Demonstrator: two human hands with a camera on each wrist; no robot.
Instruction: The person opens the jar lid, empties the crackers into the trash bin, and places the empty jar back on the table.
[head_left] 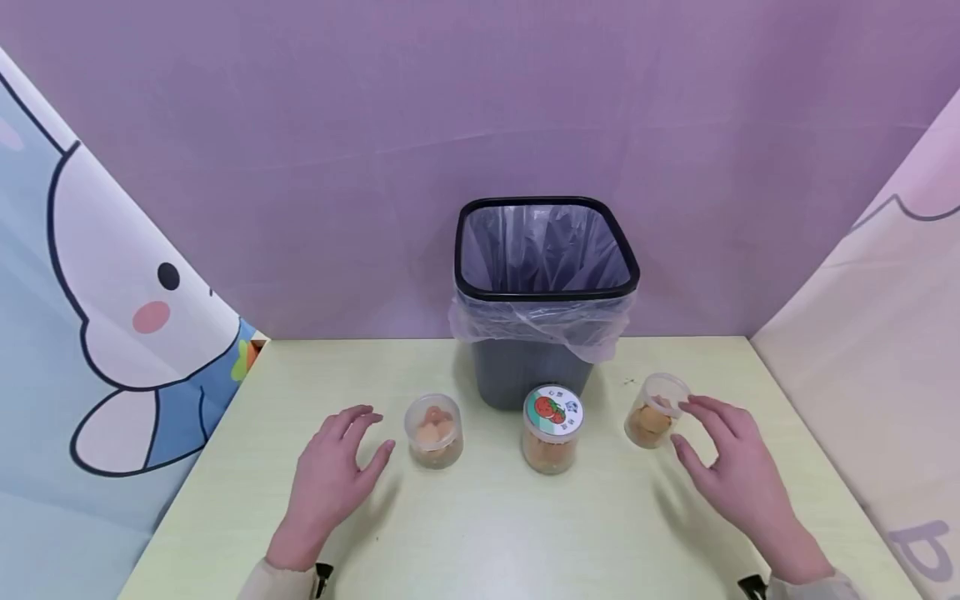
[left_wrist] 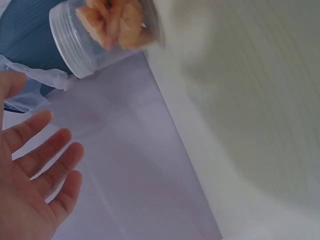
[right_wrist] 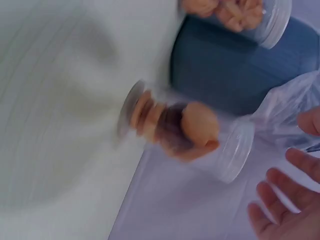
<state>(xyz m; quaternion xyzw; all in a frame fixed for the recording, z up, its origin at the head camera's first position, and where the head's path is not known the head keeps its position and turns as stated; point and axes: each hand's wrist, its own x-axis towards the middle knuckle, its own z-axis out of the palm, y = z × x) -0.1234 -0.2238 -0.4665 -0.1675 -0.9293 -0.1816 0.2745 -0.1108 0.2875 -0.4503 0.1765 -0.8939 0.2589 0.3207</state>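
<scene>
Three clear plastic jars of light-brown snack pieces stand on the table. My left hand (head_left: 333,479) hovers to the left of the left jar (head_left: 435,432), fingers spread and holding nothing. In the left wrist view that jar (left_wrist: 112,30) lies beyond the fingertips. Close beside the right jar (head_left: 654,412), my right hand (head_left: 738,467) has its fingers loosely bent, with nothing in them. The right wrist view shows a gap between these fingers and the right jar (right_wrist: 175,125). Between the hands is the middle jar (head_left: 550,450), topped by a round strawberry-print label (head_left: 553,410).
Behind the middle jar stands a dark grey waste bin (head_left: 517,367) with a black rim and a translucent liner bag (head_left: 525,321). The pale wooden table (head_left: 487,533) meets a purple cloth wall (head_left: 337,167) at the back. Printed cloths hang on both sides.
</scene>
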